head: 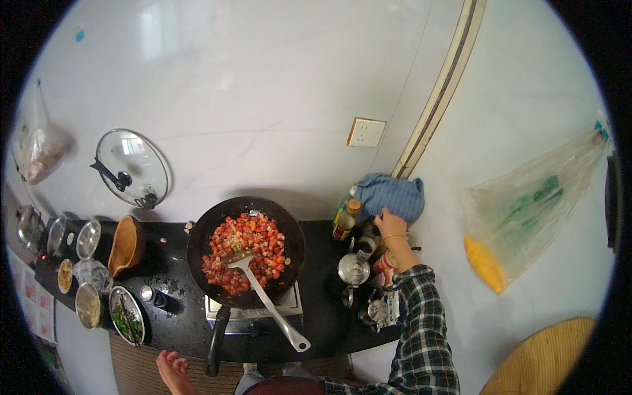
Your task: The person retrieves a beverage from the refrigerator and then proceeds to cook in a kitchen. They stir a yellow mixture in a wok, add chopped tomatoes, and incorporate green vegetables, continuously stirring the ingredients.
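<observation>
My right hand [391, 225] reaches over the jars at the counter's right end, against the front of a blue cloth [390, 197]; whether its fingers grip anything is hidden. Bottles [347, 219] stand just left of it. My left hand [174, 370] hangs in front of the counter's near edge, fingers loosely curled, holding nothing visible. Between the hands, a black wok [195, 266] with chopped red peppers [269, 237] and a pale chopped heap sits on a gas stove [291, 306]. A metal spatula [271, 301] rests in the wok, its handle over the rim.
Left on the black counter [173, 242] are a wooden bowl [126, 244], metal bowls [89, 239], a dish of greens with chopsticks [127, 316] and a dark can [155, 297]. A glass lid [133, 168] leans on the wall. Metal pots [354, 270] stand right of the wok, whose handle [217, 340] juts forward.
</observation>
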The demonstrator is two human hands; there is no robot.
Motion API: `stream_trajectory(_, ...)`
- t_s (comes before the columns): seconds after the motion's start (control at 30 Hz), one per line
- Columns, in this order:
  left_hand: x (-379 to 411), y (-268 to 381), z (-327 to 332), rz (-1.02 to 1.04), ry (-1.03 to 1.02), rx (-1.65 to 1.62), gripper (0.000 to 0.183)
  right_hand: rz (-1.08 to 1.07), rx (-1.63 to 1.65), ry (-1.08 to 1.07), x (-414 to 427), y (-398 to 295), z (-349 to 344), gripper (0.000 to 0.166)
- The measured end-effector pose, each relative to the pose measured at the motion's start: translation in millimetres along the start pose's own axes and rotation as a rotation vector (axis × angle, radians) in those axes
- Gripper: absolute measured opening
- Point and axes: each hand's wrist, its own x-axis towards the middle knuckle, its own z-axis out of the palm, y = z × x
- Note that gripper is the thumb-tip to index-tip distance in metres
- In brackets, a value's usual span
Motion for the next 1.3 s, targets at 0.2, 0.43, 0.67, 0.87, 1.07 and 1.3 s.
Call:
stream_trajectory(0.2,-13,41,23,0.644,-0.39,0.107,0.029,-0.202,-0.061,0.227,-4,-31,-124,0.026)
stream_trajectory(0.43,-114,119,155,1.159,-1.223,0.427,0.058,-0.543,0.23,0.481,-60,-126,-311,0.02)
stream_trajectory(0.67,-133,123,176,1.228,-1.21,0.499,0.092,-0.778,0.737,0.183,-126,-213,-352,0.021)
stream_trajectory(0.87,-82,127,118,1.237,-1.271,0.599,0.078,-0.898,0.843,-0.15,-146,-253,-335,0.023)
stream_trajectory(1.07,-32,131,94,1.057,-1.581,0.608,0.081,-0.988,1.0,-0.785,-123,-292,-315,0.044)
stream_trajectory(1.3,7,124,78,0.797,-1.465,0.575,0.074,-0.71,0.753,-0.306,-147,-290,-234,0.05)
